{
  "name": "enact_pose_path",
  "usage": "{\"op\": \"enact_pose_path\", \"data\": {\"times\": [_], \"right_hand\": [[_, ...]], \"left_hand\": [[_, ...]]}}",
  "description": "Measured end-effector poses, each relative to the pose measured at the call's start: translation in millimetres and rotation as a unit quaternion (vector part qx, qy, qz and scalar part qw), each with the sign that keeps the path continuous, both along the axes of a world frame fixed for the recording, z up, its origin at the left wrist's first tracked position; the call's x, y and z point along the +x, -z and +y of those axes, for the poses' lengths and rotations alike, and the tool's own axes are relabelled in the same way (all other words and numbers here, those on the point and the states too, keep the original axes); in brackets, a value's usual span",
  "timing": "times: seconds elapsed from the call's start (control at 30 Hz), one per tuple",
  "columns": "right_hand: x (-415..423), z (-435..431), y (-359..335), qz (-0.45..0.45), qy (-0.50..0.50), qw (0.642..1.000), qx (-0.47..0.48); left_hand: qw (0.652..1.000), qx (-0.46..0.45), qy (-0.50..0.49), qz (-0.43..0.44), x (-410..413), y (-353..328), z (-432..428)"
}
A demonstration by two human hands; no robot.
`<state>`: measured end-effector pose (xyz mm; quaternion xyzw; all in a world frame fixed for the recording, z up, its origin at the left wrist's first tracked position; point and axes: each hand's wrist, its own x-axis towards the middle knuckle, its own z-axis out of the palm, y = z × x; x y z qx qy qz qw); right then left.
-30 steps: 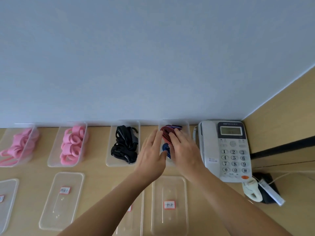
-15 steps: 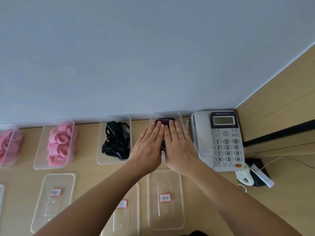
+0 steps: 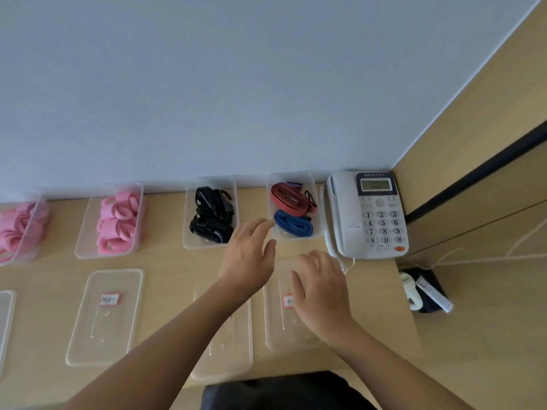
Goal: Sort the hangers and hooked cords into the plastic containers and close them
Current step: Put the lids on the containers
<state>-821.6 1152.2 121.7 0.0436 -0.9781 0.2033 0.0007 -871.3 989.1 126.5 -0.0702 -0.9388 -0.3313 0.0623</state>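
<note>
Surface: pale wooden desk (image 3: 165,264) against a grey-blue wall.
Container: clear rectangular plastic container (image 3: 299,175), uncovered, at the wall, holding 1 red coiled cord (image 3: 285,199) and 1 blue coiled cord (image 3: 293,226).
Lid: flat clear plastic lid (image 3: 278,329) just in front of it, both long axes pointing toward the wall.
Right hand (image 3: 321,291): fingers spread, gripping nothing, above the lid; the nearer hand; contact unclear.
Left hand (image 3: 248,255): fingers relaxed, empty, fingertips near the container's front-left corner.
Beside: grey desk telephone (image 3: 367,214), just right of the container.
</note>
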Motion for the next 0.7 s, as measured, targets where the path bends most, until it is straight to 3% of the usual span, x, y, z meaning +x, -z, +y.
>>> {"op": "enact_pose_path", "data": {"times": [0.1,0.17,0.27,0.43,0.6,0.7], "right_hand": [[28,-14,16,-0.167,0.006,0.982,0.089],[41,-22,26,-0.208,-0.015,0.972,0.109],[54,-29,36,-0.215,-0.036,0.968,0.122],[61,-31,40,-0.185,-0.020,0.974,0.130],[58,-30,34,-0.209,-0.042,0.966,0.144],[52,-28,10,-0.145,-0.039,0.983,0.105]], "left_hand": [[0.998,0.034,-0.030,-0.035,30,2,-6],[0.997,0.031,-0.055,-0.038,49,0,-10],[0.995,0.008,-0.091,-0.040,71,3,-17],[0.984,0.055,-0.131,-0.109,82,10,-31],[0.976,0.082,-0.137,-0.150,70,7,-32],[0.969,0.115,-0.138,-0.172,52,2,-28]]}}
